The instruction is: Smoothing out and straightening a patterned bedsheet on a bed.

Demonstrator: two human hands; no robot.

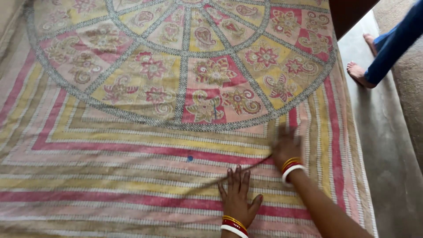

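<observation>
Left hand (237,196) flat, fingers spread and together-forward, palm pressed on the patterned bedsheet (132,132), gripping nothing; a diagonal crease (246,169) runs just ahead of the fingertips. Right hand (286,147) motion-blurred, resting on the sheet at the crease's upper end near the right border; whether open or pinching the cloth cannot be told. Bare feet (359,72) of another person on floor (387,145) beyond sheet's right edge.

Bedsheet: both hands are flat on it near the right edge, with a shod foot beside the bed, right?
Not quite. The head view shows the foot bare, not shod. Both the left hand and right hand are on the bedsheet near its right edge.
</observation>
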